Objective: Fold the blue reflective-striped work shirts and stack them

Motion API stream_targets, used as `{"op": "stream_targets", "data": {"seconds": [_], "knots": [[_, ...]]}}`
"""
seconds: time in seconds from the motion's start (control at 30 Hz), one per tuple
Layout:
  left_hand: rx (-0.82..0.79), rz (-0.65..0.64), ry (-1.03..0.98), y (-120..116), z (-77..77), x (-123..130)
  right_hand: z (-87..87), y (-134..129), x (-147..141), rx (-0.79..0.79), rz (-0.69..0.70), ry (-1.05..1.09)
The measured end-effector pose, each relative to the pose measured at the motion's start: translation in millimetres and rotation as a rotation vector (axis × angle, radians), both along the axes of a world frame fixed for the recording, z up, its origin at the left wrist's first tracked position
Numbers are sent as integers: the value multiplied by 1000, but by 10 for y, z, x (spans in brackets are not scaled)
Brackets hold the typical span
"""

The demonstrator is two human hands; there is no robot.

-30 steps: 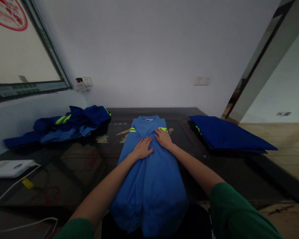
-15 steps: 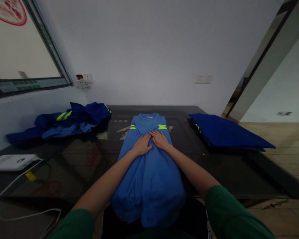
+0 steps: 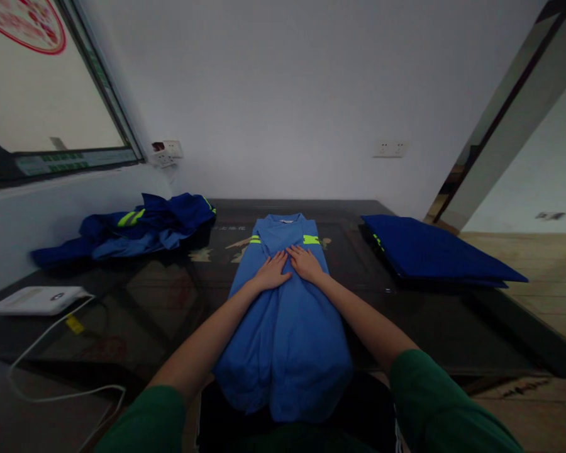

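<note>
A light blue work jacket (image 3: pixel 287 340) with yellow-green reflective strips lies lengthwise before me, its collar towards the wall and its lower end hanging over the table's near edge above my lap. My left hand (image 3: pixel 271 272) rests flat on the upper chest of the jacket, fingers stretched out. Beside it, my right hand (image 3: pixel 304 263) lies flat on the same cloth, with the fingertips of both hands almost meeting at the middle. Neither hand grips the fabric. The jacket's sleeves are mostly out of sight.
On the dark table (image 3: pixel 434 327), a crumpled dark blue garment (image 3: pixel 170 217) lies at the back left, and a folded dark blue garment (image 3: pixel 434 248) at the right. A white device (image 3: pixel 35 301) with a white cable (image 3: pixel 51 330) sits at the left. Wall sockets (image 3: pixel 390 149) are behind.
The view has shifted slightly, so the surroundings appear a little further right. Both hands stay flat on the jacket in nearly the same place.
</note>
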State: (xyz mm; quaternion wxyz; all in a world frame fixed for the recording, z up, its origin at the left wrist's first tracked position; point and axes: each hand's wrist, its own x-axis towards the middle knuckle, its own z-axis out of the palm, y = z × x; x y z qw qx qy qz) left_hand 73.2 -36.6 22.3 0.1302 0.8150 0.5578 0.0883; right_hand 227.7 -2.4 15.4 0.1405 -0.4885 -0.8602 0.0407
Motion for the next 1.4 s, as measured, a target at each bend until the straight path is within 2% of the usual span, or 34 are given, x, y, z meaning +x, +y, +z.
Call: {"op": "stream_targets", "data": {"seconds": [0.1, 0.17, 0.23, 0.3, 0.33, 0.4, 0.47, 0.5, 0.53, 0.6, 0.63, 0.67, 0.73, 0.87, 1.07, 1.17, 1.23, 1.33, 1.4], "knots": [[12, 66, -227, -50, 221, -120, 150, -129, 45, 35, 33, 178], [88, 60, -418, -286, 437, -262, 338, -383, 177, 38, 94, 355], [85, -10, -647, -719, 624, -454, 574, -796, 420, -31, 187, 524], [-87, -40, -885, -1294, 700, -682, 789, -1317, 758, -245, 276, 637], [-210, -47, -971, -1602, 674, -804, 854, -1590, 946, -412, 289, 654], [-525, -62, -1020, -2181, 471, -1038, 827, -2102, 1315, -838, 335, 610], [-801, -14, -905, -2623, 99, -1226, 558, -2500, 1612, -1224, 285, 496], [-865, 63, -843, -2771, -118, -1290, 351, -2639, 1713, -1294, 204, 471], [-847, 190, -795, -2869, -329, -1330, 121, -2736, 1778, -1296, 118, 460], [-652, 416, -758, -2932, -669, -1327, -321, -2817, 1796, -1136, -37, 497], [-543, 507, -777, -2916, -775, -1287, -495, -2817, 1758, -1058, -91, 551], [-455, 568, -815, -2883, -835, -1226, -622, -2801, 1697, -991, -127, 619], [-375, 627, -929, -2800, -841, -1072, -736, -2753, 1535, -926, -159, 755], [-387, 661, -1106, -2732, -673, -822, -641, -2711, 1226, -906, -205, 921], [-447, 719, -1239, -2948, -598, -724, -529, -2937, 1025, -938, -370, 1191], [-420, 826, -1330, -3098, -563, -619, -491, -3110, 1041, -1014, -379, 1274], [-402, 864, -1379, -3182, -495, -523, -450, -3204, 1098, -1004, -399, 1302], [-430, 826, -1390, -3273, -334, -407, -352, -3295, 1223, -922, -438, 1310], [-454, 779, -1325, -3317, -209, -391, -252, -3326, 1306, -874, -438, 1240]]}}
